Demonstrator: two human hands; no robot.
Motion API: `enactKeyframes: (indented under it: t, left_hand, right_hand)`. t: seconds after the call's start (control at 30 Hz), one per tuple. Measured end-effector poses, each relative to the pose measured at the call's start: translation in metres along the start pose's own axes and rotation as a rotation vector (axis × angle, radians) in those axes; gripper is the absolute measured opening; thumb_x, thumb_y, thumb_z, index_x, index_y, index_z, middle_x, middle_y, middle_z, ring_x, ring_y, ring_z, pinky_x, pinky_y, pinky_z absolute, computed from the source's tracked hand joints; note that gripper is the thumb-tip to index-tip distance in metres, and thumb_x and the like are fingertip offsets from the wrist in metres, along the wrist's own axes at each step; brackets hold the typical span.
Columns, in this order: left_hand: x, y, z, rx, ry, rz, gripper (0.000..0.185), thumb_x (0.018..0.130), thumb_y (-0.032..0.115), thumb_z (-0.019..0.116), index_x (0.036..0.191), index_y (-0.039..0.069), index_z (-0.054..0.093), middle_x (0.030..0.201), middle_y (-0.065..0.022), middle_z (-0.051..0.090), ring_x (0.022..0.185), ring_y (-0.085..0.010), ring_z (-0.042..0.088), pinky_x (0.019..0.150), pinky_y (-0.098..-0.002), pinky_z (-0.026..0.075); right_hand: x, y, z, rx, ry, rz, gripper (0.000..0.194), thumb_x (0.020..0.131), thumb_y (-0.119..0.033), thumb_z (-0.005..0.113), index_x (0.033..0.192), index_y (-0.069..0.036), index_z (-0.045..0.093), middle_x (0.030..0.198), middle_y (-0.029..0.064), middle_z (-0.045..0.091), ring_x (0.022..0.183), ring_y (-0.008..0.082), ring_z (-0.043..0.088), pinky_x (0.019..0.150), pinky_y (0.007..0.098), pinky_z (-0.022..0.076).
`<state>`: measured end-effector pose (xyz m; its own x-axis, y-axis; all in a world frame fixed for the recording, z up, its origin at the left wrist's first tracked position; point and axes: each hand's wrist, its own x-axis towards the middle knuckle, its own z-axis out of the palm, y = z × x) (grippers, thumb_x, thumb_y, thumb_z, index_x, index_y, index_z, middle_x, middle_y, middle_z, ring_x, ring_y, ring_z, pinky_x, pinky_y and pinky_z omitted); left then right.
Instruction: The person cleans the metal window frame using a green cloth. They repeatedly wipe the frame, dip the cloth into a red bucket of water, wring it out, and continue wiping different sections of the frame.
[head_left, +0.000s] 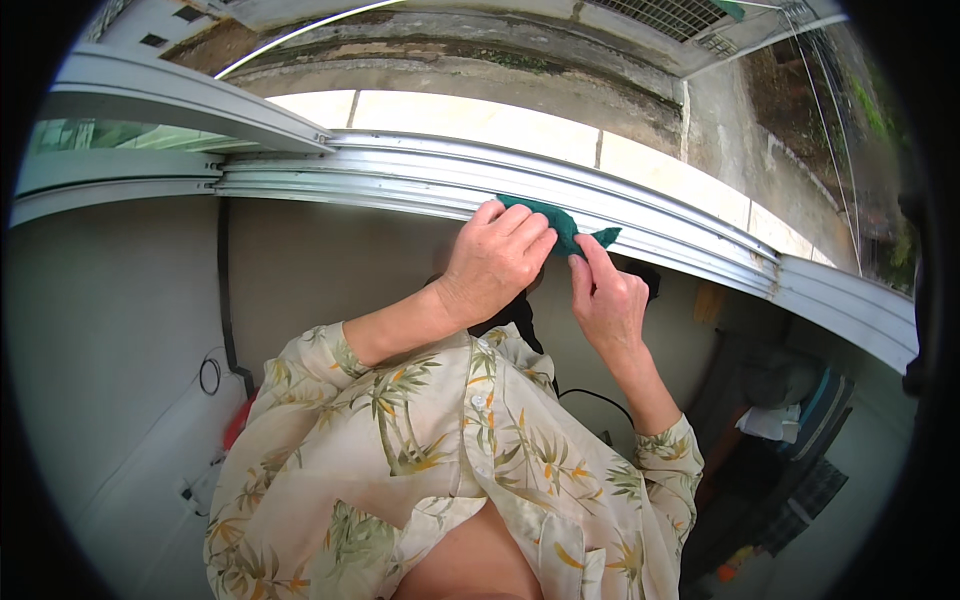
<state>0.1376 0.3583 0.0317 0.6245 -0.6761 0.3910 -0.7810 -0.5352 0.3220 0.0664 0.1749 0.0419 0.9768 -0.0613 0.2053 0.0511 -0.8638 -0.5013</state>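
Observation:
A dark green cloth (551, 217) lies bunched over the inner rails of a metal sliding-window track (420, 176). My left hand (499, 255) grips the cloth's left part, its fingers curled over the track's inner edge. On the cloth's right part, my right hand (609, 289) pinches the fabric between thumb and index finger, the other fingers bent. A loose corner of cloth sticks out to the right beyond that pinch. Whatever part of the cloth sits under my left fingers is hidden.
Window sash frames (195, 94) stand at the track's left end, and a metal jamb (847, 307) at its right. Outside runs a pale tiled sill (480, 124) above a drop to a paved yard. Dark folded fabrics (806, 420) are at lower right; a thin cable (210, 375) hangs left.

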Motion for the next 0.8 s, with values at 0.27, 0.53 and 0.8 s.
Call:
enactKeyframes:
  t: [0.27,0.53,0.8]
  left_hand:
    - [-0.066,-0.072,-0.069,0.178,0.13,-0.196,0.018,0.08,0.007,0.069,0.098,0.006,0.073,0.101,-0.005,0.067,0.098,-0.0234,0.065,0.086,-0.0392,0.049]
    - [-0.129,-0.152,-0.129,0.352,0.129,-0.286,0.021,0.079,0.001,0.07,0.097,0.007,0.075,0.1,-0.0057,0.069,0.098,-0.0254,0.067,0.085,-0.0395,0.051]
    - [-0.119,-0.153,-0.142,0.151,0.21,-0.296,0.024,0.076,-0.011,0.069,0.095,0.003,0.076,0.096,-0.0091,0.069,0.09,-0.0298,0.067,0.081,-0.0406,0.053]
  right_hand:
    - [0.034,-0.089,0.075,0.087,-0.111,-0.173,0.026,0.094,-0.012,0.071,0.12,-0.011,0.071,0.051,0.0113,0.058,0.043,0.0311,0.059,0.042,0.0412,0.0421]
    - [0.078,-0.195,0.151,0.107,-0.236,-0.321,0.016,0.082,-0.008,0.069,0.096,-0.003,0.061,0.061,0.0147,0.069,0.058,0.0319,0.073,0.05,0.0411,0.0552]
    - [0.1,-0.198,0.139,0.193,-0.137,-0.282,0.01,0.087,-0.013,0.07,0.081,-0.007,0.065,0.057,0.0132,0.065,0.053,0.0343,0.068,0.05,0.0445,0.0521]
